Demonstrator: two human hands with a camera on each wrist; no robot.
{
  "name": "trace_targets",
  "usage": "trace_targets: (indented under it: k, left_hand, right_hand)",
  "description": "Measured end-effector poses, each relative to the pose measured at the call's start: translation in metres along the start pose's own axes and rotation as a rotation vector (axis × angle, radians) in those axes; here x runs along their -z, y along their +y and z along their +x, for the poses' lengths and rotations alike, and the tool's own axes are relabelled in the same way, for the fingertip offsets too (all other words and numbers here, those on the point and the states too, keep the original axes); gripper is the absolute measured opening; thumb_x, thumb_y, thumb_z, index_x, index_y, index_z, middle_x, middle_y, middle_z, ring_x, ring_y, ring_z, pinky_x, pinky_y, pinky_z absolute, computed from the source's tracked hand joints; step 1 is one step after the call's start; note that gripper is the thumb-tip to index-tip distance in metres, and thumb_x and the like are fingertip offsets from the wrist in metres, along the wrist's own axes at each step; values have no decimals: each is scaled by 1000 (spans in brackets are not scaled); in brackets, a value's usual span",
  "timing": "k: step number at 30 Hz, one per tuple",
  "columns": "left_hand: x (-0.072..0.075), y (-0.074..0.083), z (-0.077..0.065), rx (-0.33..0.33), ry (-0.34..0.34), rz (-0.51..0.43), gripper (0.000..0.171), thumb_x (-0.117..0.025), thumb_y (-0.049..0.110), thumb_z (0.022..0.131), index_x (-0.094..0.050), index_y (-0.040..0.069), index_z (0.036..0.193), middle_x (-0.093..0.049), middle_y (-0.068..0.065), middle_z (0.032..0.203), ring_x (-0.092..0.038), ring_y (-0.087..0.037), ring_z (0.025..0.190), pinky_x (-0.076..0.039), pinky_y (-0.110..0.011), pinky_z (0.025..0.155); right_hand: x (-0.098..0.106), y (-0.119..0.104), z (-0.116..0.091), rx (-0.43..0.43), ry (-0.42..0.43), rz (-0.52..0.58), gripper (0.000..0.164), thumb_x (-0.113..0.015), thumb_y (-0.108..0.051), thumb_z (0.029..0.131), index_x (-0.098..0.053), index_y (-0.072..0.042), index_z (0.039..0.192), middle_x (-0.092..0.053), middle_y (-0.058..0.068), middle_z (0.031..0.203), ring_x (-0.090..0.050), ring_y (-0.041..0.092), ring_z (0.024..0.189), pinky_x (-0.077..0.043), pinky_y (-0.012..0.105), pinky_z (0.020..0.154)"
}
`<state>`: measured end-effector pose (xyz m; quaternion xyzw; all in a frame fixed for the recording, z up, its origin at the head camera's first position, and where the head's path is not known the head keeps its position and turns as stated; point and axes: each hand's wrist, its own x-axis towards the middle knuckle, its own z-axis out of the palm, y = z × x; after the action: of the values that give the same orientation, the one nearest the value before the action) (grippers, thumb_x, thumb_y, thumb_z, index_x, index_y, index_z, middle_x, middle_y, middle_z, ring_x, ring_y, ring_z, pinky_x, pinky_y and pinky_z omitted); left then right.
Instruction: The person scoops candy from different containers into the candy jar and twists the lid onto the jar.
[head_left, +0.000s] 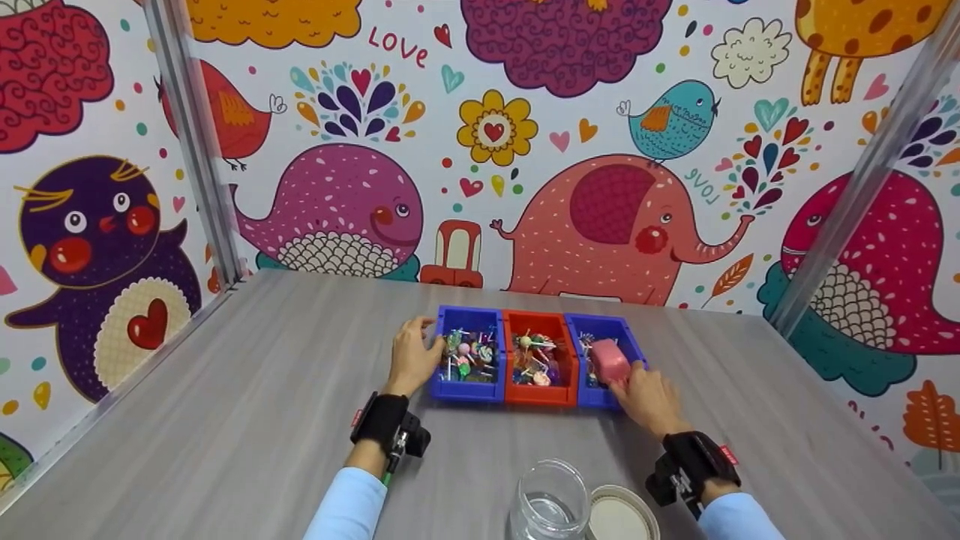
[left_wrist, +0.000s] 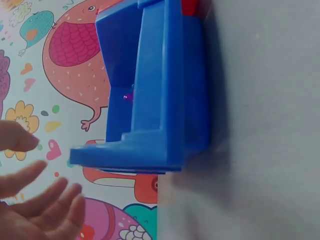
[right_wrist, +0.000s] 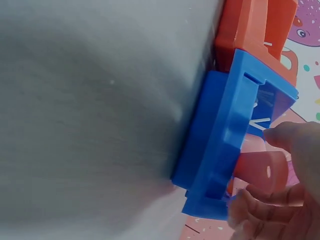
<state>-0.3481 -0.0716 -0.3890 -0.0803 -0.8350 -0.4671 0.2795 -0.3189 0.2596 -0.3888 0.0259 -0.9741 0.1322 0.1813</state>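
A row of joined bins holds wrapped lollipops: a left blue bin (head_left: 466,391), a middle red bin (head_left: 538,395) and a right blue bin (head_left: 598,399). A pink block-like piece (head_left: 611,361) sits tilted in the right bin, over its contents. My right hand (head_left: 651,401) is at that bin's near right corner, thumb and curled fingers about the pink piece (right_wrist: 262,170); the exact contact is hard to see. My left hand (head_left: 414,358) is beside the left bin's outer wall, its fingers (left_wrist: 55,212) apart and relaxed, holding nothing.
Near the table's front stand a clear glass jar (head_left: 551,504) and, beside its right side, a round pale lid (head_left: 621,517). The grey table (head_left: 262,405) meets a cartoon-printed wall behind the bins. Metal posts (head_left: 196,142) rise at both sides.
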Motion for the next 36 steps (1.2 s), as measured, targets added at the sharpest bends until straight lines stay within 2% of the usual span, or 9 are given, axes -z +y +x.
trace_targets:
  k: [4,12,20,25,30,33,36]
  left_hand:
    - [0,-5,-2,61,-10,-5,32,-60,2,82,-55,-12,110,-57,-31,106,-57,-42,97,-46,-51,86]
    - [-2,-8,-6,194,-162,20,46,-58,13,88,-47,-15,123,-56,-31,114,-54,-42,108,-43,-50,93]
    - [-7,-9,-4,209,-232,42,47,-56,13,90,-47,-18,123,-53,-34,123,-50,-44,117,-40,-48,100]
    - [-7,-10,-3,206,-223,31,44,-55,12,91,-49,-18,122,-53,-34,122,-50,-44,117,-40,-49,100]
    - [-7,-11,-3,191,-219,17,42,-52,15,94,-51,-17,120,-56,-34,118,-54,-43,112,-43,-50,96]
    - [-8,-12,-4,198,-223,14,41,-51,15,94,-52,-17,119,-57,-34,116,-55,-43,110,-44,-50,95]
    - [-8,-12,-4,218,-230,14,41,-51,15,95,-51,-18,120,-56,-34,117,-54,-43,112,-44,-49,96]
  right_hand:
    - [-2,1,0,-7,-9,-5,33,-64,-26,83,-50,3,79,-55,17,65,-58,36,62,-47,49,55]
    - [-4,-2,-2,13,10,36,26,-64,-18,80,-47,1,73,-50,14,61,-57,35,59,-45,50,53]
    - [-6,-5,-1,55,21,98,26,-65,-8,76,-46,9,85,-55,22,65,-59,38,62,-47,50,54]
    - [-3,-7,0,35,-20,122,24,-62,-1,72,-46,10,87,-55,19,66,-56,32,61,-45,45,53]
    - [0,-9,1,15,-60,124,23,-62,1,74,-46,11,88,-50,14,66,-54,29,62,-45,42,54]
    - [1,-9,2,-3,-77,126,20,-60,1,74,-47,10,87,-47,10,66,-53,27,61,-45,40,53]
    - [2,-10,2,1,-76,107,19,-59,1,75,-48,11,87,-50,13,65,-55,27,59,-46,41,52]
